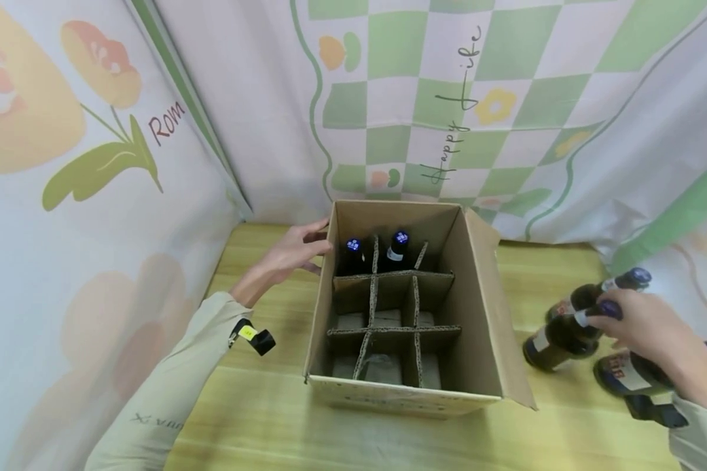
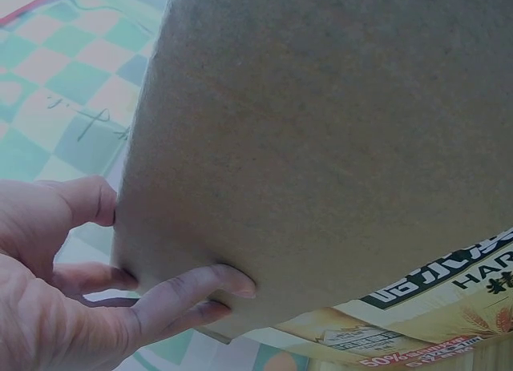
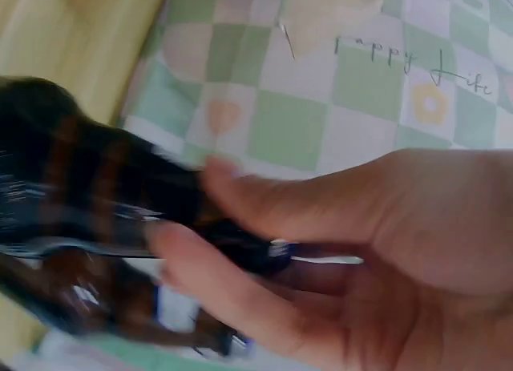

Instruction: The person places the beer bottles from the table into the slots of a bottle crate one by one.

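Observation:
A cardboard box (image 1: 483, 307) with crossed dividers (image 1: 393, 329) stands upright on the table, its top open. Two dark beer bottles with blue caps, one at the left (image 1: 353, 247) and one beside it (image 1: 399, 247), stand in its far row. My left hand (image 1: 291, 252) touches the box's left side with its fingertips, near the far corner; up close, the fingers rest against the brown cardboard (image 2: 321, 147). To the right of the box, my right hand (image 1: 654, 327) grips a beer bottle (image 1: 560, 343) by its neck. That bottle leans and looks blurred in the right wrist view.
Another beer bottle (image 1: 627, 280) stands behind the gripped one, and one more (image 1: 627, 374) is partly hidden under my right hand. The box's right flap (image 1: 501, 314) spreads outward. A patterned curtain (image 1: 397, 98) hangs behind the wooden table (image 1: 259, 418).

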The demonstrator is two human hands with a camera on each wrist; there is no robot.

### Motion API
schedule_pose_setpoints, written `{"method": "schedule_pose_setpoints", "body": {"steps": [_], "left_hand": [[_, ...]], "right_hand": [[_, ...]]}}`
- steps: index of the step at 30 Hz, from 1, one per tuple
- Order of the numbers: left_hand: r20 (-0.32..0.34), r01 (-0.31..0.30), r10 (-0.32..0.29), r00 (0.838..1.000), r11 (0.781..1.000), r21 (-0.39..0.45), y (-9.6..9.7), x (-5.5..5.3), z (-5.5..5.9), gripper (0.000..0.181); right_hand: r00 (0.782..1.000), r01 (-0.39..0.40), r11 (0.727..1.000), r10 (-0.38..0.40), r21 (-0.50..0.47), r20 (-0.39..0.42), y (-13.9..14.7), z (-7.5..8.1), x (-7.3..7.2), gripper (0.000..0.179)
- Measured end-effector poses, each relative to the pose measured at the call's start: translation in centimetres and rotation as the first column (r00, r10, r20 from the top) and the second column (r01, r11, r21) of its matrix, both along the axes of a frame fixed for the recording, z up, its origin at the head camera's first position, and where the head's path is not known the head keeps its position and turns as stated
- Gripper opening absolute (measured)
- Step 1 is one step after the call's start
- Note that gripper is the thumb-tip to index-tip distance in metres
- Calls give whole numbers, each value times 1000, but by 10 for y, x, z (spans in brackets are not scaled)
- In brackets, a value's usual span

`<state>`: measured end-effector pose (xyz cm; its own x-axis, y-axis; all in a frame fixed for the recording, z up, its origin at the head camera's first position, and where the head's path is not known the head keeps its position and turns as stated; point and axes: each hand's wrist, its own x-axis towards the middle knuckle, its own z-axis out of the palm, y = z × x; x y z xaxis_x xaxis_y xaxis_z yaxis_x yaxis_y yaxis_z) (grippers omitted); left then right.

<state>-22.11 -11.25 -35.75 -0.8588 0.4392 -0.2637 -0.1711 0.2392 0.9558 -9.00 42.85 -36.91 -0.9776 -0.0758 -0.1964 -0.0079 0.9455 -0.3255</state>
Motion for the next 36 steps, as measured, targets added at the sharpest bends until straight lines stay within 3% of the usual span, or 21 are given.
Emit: {"method": "schedule_pose_setpoints", "body": {"steps": [3, 5, 8, 11, 14, 15, 17, 20, 23, 25, 27, 30, 33, 35, 36], "left_hand": [[-3, 0, 0, 1000, 1000, 1, 0, 0, 0, 79], [-2, -1, 1, 1000, 1000, 0, 0, 0, 0, 79], [2, -4, 4, 1000, 1000, -2, 1, -1, 0, 79], [5, -4, 4, 1000, 1000, -1, 1, -1, 0, 78], [7, -4, 4, 1000, 1000, 2, 2, -2, -1, 78], [7, -2, 2, 1000, 1000, 3, 2, -2, -1, 78], [8, 0, 0, 1000, 1000, 5, 2, -2, -2, 79], [2, 2, -2, 1000, 1000, 2, 2, -2, -3, 79], [-2, -5, 5, 1000, 1000, 0, 0, -2, -3, 79], [-5, -8, 8, 1000, 1000, 1, -2, -1, -3, 79], [-8, -10, 10, 1000, 1000, 3, -4, 0, -3, 79], [-5, -14, 14, 1000, 1000, 0, -5, 0, -3, 78], [-5, -14, 14, 1000, 1000, -4, -4, 0, -2, 77], [-5, -11, 11, 1000, 1000, -5, -2, 0, -2, 77], [-3, -9, 8, 1000, 1000, -4, -1, 0, -2, 77]], "right_hand": [[990, 70, 997, -74, -33, -116, -10, -16, -5, 44], [963, 139, 985, -159, -105, -217, -18, -32, -10, 48], [882, 230, 934, -318, -273, -347, -31, -60, -23, 47], [794, 315, 829, -497, -462, -350, -46, -83, -38, 50], [709, 339, 727, -615, -597, -346, -56, -100, -52, 55], [686, 332, 708, -635, -623, -356, -58, -104, -55, 55], [657, 289, 699, -642, -654, -396, -59, -109, -62, 49], [671, 238, 687, -628, -686, -395, -58, -111, -71, 43], [705, 243, 632, -636, -736, -313, -56, -108, -79, 40], [709, 241, 596, -647, -766, -280, -57, -107, -84, 39], [700, 224, 566, -660, -793, -273, -58, -108, -89, 40], [676, 187, 571, -665, -799, -317, -60, -111, -96, 38], [654, 207, 563, -688, -800, -316, -58, -107, -100, 38], [643, 246, 522, -718, -817, -266, -55, -101, -100, 37], [639, 271, 489, -736, -829, -225, -53, -98, -99, 39]]}}
